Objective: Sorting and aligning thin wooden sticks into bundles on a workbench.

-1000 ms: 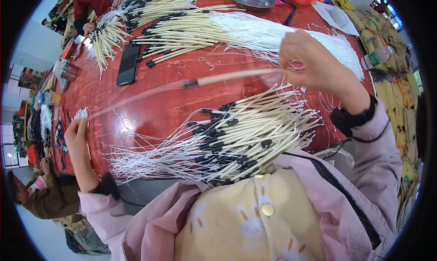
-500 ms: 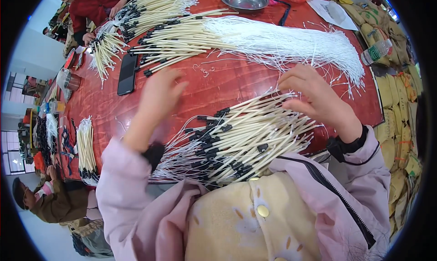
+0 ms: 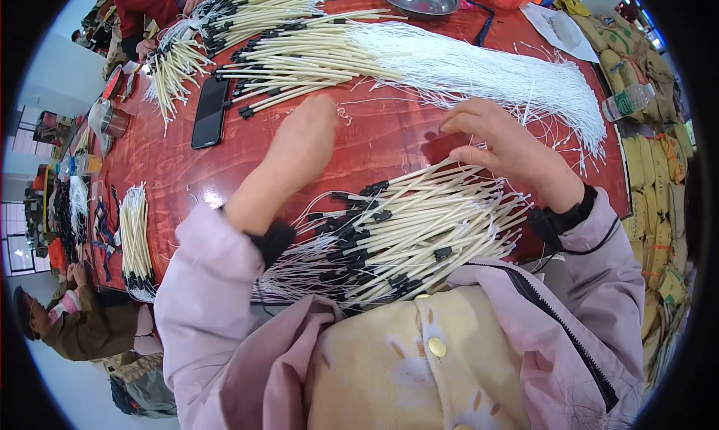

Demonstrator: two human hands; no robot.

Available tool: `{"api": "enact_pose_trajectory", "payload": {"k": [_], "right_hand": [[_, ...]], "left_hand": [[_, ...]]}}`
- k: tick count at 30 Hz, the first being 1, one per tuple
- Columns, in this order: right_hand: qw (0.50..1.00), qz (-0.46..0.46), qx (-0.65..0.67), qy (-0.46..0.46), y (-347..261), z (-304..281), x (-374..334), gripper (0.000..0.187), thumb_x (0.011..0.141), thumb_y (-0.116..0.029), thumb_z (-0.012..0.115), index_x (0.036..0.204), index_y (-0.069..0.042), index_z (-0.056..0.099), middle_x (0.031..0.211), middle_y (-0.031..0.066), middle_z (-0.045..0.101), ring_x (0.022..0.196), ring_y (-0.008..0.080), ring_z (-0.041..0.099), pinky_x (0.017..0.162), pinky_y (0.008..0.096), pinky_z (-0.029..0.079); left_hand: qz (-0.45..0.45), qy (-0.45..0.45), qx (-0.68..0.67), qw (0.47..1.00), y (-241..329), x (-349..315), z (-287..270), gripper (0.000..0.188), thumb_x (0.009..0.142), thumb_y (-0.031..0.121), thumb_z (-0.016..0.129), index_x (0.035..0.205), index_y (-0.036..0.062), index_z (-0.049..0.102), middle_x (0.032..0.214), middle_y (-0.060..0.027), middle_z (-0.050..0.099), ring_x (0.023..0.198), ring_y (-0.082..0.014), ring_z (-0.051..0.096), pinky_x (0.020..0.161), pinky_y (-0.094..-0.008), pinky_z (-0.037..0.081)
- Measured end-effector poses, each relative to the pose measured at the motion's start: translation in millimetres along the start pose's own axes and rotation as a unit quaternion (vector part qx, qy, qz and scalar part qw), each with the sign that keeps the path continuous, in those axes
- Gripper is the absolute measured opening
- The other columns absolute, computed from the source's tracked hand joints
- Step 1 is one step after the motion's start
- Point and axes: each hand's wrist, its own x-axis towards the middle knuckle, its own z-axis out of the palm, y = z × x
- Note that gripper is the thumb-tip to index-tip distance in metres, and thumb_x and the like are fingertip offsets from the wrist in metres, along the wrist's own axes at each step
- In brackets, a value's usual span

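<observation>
Near pile: cream rods (image 3: 419, 231) with black clips lie by the near table edge, white tips to the right, white cords (image 3: 303, 269) trailing left; its near side reaches the person's jacket (image 3: 284, 340).
Right hand: the right hand (image 3: 498, 145) hovers at the pile's far right side, thumb and fingers spread; contact with the tips cannot be told.
Left hand: the left hand (image 3: 303, 145) is above the tabletop, left of the right hand; its fingers are hidden, so its grip cannot be told.
Red tabletop: a bare strip of table (image 3: 389, 123) runs between near pile and far bundle (image 3: 307, 59), widening leftward to the phone (image 3: 210, 111).
Left side: a small rod bundle (image 3: 136, 239) lies well apart.
Right edge: sacks (image 3: 644, 213) and a bottle (image 3: 628, 103) sit just beyond.
</observation>
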Motion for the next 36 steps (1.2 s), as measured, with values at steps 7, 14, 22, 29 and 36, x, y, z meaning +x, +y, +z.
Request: {"api": "enact_pose_trajectory", "payload": {"k": [7, 14, 22, 29, 36], "right_hand": [[1.0, -0.005, 0.024, -0.008, 14, 15, 29, 0.039, 0.089, -0.018, 0.073, 0.123, -0.002, 0.063, 0.125, 0.0127, 0.062, 0.121, 0.0329, 0.055, 0.104, 0.0401, 0.045], [0.999, -0.011, -0.031, -0.014, -5, 9, 32, 0.043, 0.089, -0.017, 0.073, 0.128, -0.003, 0.062, 0.131, 0.0136, 0.059, 0.124, 0.0329, 0.053, 0.106, 0.0407, 0.044], [0.999, 0.012, -0.041, -0.014, 7, 11, 22, 0.047, 0.089, -0.017, 0.073, 0.132, -0.003, 0.061, 0.136, 0.016, 0.057, 0.124, 0.0345, 0.053, 0.108, 0.0426, 0.042], [0.997, -0.01, -0.069, -0.012, 13, 25, 26, 0.055, 0.089, -0.026, 0.072, 0.135, -0.001, 0.058, 0.144, 0.017, 0.053, 0.126, 0.0358, 0.051, 0.109, 0.0432, 0.041], [0.99, -0.041, -0.122, -0.062, 0, 42, 20, 0.071, 0.087, -0.041, 0.071, 0.135, 0.009, 0.055, 0.149, 0.0182, 0.049, 0.127, 0.0371, 0.049, 0.109, 0.0444, 0.04]], "left_hand": [[-0.117, 0.016, -0.043, 0.992, -14, -13, -11, 0.017, 0.09, 0.016, 0.066, 0.101, 0.0038, 0.065, 0.108, -0.0197, 0.067, 0.096, -0.0387, 0.067, 0.081, -0.0487, 0.054], [-0.12, 0.039, 0.009, 0.992, -11, 44, 42, 0.013, 0.09, 0.014, 0.063, 0.095, 0.0021, 0.064, 0.097, -0.0174, 0.068, 0.095, -0.0381, 0.066, 0.082, -0.0479, 0.052], [-0.063, -0.023, -0.04, 0.997, -4, 1, -9, 0.012, 0.093, 0.009, 0.054, 0.1, 0.001, 0.061, 0.096, -0.0248, 0.067, 0.09, -0.0459, 0.066, 0.078, -0.054, 0.053], [-0.171, -0.066, -0.055, 0.981, -29, -95, -34, 0.005, 0.086, 0.003, 0.061, 0.087, -0.0019, 0.059, 0.077, -0.0234, 0.065, 0.077, -0.0439, 0.066, 0.068, -0.0481, 0.05], [-0.188, -0.058, -0.042, 0.98, -37, -113, -30, 0.004, 0.086, 0.003, 0.061, 0.086, -0.0014, 0.061, 0.077, -0.0229, 0.066, 0.077, -0.0437, 0.066, 0.069, -0.0474, 0.051]]}}
